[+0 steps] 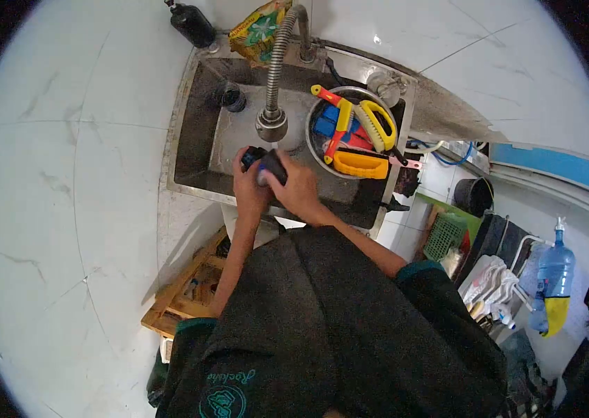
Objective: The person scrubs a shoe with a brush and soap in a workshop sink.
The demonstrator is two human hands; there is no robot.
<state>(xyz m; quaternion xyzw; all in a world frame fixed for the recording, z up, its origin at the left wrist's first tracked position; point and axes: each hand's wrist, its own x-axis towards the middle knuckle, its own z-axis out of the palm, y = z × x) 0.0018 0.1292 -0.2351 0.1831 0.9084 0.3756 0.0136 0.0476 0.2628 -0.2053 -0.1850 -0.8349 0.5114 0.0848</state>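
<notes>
Both hands meet over the near part of the metal sink [190, 182], just below the faucet head [271, 127]. My left hand [248, 189] is closed around a small dark round object [253, 157], whose kind I cannot make out. In my right hand [299, 187] is a dark grey sponge-like block [273, 167], pressed against the dark object. Fingers hide parts of both. Beside my right hand stands a round metal basin [314, 143] holding yellow-and-red handled brushes [378, 125], an orange-yellow handled tool [361, 164] and blue pieces [326, 122].
A black mesh cup [233, 100] lies in the sink's left part. Behind the sink are a dark bottle [192, 26] and a yellow-green packet [259, 33]. A wooden shelf [176, 301] stands lower left. To the right are a green basket [442, 235], black bucket [473, 198] and blue bottle [556, 268].
</notes>
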